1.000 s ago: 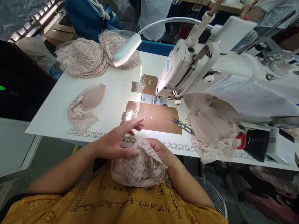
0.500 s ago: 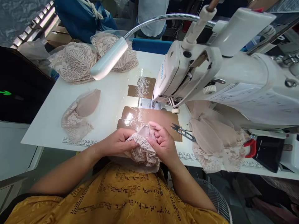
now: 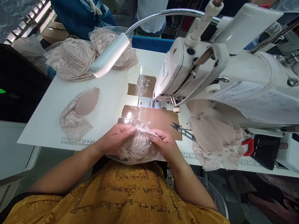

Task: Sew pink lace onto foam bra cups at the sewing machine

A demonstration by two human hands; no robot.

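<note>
Between my hands, at the table's front edge, hangs a beige lace bra cup (image 3: 137,146) with its patterned lace side toward me. My left hand (image 3: 118,137) pinches its upper edge on the left. My right hand (image 3: 164,141) grips the same edge on the right, thumb on top. The edge is drawn out between the two pinches, just in front of the brown taped patch (image 3: 156,116) on the table. Beyond that patch is the needle area of a white sewing machine (image 3: 173,74). Thread snips (image 3: 183,130) lie open right of my right hand.
A single lace cup piece (image 3: 79,112) lies on the left of the white table (image 3: 107,102). Stacks of lace cups (image 3: 70,59) stand at the back left under a lamp (image 3: 109,54). More beige pieces (image 3: 210,133) are heaped at right, beside a red-handled tool (image 3: 248,147).
The bunched lace cup has been turned and spread, so its rounded lace face now shows. Both hands have shifted their pinches along its upper edge. The view has shifted slightly.
</note>
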